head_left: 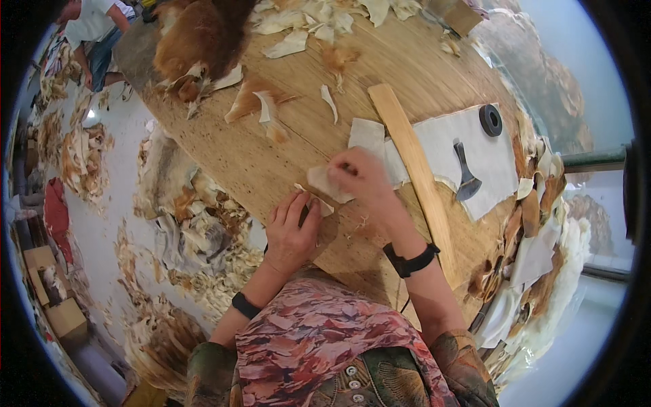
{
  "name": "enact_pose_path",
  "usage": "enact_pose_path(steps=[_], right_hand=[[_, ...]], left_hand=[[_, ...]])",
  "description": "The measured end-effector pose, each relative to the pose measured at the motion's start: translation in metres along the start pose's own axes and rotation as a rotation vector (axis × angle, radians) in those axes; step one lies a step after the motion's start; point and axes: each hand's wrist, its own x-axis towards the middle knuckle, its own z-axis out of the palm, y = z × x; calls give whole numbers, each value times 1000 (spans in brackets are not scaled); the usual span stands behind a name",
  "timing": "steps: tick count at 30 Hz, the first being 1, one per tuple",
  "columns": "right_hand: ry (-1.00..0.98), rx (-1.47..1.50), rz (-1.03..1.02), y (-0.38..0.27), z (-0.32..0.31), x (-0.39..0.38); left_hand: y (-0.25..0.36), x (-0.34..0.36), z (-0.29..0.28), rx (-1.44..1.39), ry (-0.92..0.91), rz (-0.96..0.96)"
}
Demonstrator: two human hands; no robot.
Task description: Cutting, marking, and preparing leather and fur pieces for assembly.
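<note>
My left hand (293, 230) is at the table's near edge, its fingers bent and closed over a small pale scrap of hide (326, 206). Just up and to the right, my right hand (363, 173) is raised, slightly blurred, with fingers curled into a pinch. Whatever it holds, if anything, is too small to make out. Beneath and beside it lies a pale hide piece (319, 180). A long wooden strip (415, 159) runs to the right of that hand, across a large whitish sheet (498, 166). On the sheet rest a dark fan-shaped blade (466, 173) and a black ring-shaped roll (490, 120).
Brown fur (196, 51) and several pale scraps (288, 44) cover the far side of the wooden table (224, 146). Scissors (491, 278) and hide pieces (536, 254) crowd the right edge. Offcuts (203, 237) heap at the left. Another person (98, 30) is at the far left.
</note>
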Motion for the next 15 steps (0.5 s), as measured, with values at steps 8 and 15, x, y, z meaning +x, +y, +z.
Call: enact_pose_path(steps=[8, 15], right_hand=[[38, -459, -170, -3, 10, -7], [204, 133, 149, -16, 0, -21]], left_hand=[[0, 0, 1, -21, -4, -3], [0, 2, 1, -34, 8, 1]])
